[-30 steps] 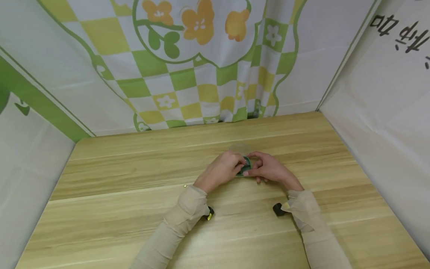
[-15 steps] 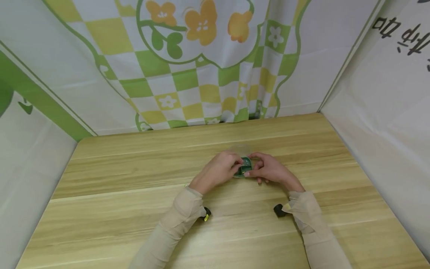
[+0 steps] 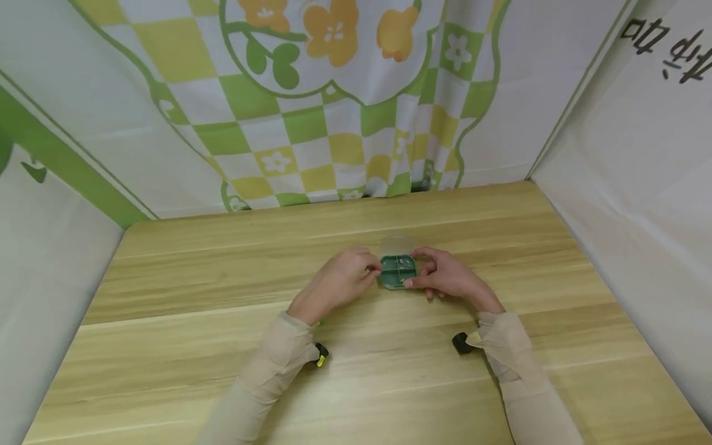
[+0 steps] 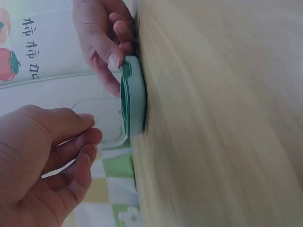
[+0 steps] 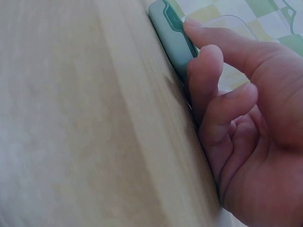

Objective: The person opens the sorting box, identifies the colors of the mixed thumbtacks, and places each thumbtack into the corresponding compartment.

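Observation:
A small green divided box (image 3: 391, 279) lies on the table, its transparent lid (image 3: 397, 243) raised at the far side. Small shiny bits sit in its far right compartment; a tiny yellowish bit shows near the right thumb. The right hand (image 3: 450, 276) grips the box's right side between thumb and fingers, also seen at the box (image 5: 173, 47) in the right wrist view. Just left of the box hovers the left hand (image 3: 339, 278). Its fingers are loosely curled, thumb and index tips close together (image 4: 57, 156), with nothing visible between them.
A tiny green and yellowish item (image 3: 319, 322) lies on the wooden table (image 3: 183, 346) beside the left wrist. A checkered floral curtain (image 3: 303, 130) hangs behind the table's far edge. Pale walls stand at both sides; black straps are at both wrists.
The left hand has moved out of the box toward the left, uncovering its left compartments. The right hand keeps its grip on the box. The head view has shifted slightly.

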`<action>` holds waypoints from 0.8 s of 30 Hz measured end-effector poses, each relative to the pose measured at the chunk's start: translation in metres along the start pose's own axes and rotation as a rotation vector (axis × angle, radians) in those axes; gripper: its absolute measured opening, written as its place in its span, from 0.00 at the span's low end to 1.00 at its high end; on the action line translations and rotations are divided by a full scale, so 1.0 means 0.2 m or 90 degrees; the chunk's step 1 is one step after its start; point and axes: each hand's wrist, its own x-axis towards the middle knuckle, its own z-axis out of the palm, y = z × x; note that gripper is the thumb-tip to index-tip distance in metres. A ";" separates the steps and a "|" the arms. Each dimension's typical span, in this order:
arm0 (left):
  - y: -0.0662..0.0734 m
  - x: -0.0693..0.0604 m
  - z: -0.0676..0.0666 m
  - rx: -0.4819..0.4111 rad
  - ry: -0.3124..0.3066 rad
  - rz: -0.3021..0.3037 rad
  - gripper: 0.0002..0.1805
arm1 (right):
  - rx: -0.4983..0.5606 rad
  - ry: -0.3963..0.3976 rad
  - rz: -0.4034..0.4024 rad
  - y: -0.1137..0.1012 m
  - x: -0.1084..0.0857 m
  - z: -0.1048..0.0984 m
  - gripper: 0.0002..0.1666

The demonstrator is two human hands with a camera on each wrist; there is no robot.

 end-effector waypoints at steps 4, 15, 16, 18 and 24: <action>-0.04 -0.08 -0.05 0.023 -0.016 -0.005 0.07 | -0.009 0.000 -0.004 0.00 0.01 0.00 0.44; -0.12 -0.36 -0.21 0.010 -0.045 -0.037 0.07 | -0.006 -0.006 0.001 -0.01 0.01 -0.01 0.45; -0.12 -0.39 -0.21 0.015 -0.044 -0.038 0.06 | -0.006 -0.005 0.001 -0.01 0.01 -0.01 0.45; -0.13 -0.43 -0.22 0.028 -0.043 -0.042 0.05 | -0.003 -0.004 0.002 -0.01 0.00 -0.01 0.44; -0.13 -0.52 -0.20 0.044 -0.069 -0.038 0.08 | -0.003 -0.009 0.004 0.00 0.00 -0.01 0.45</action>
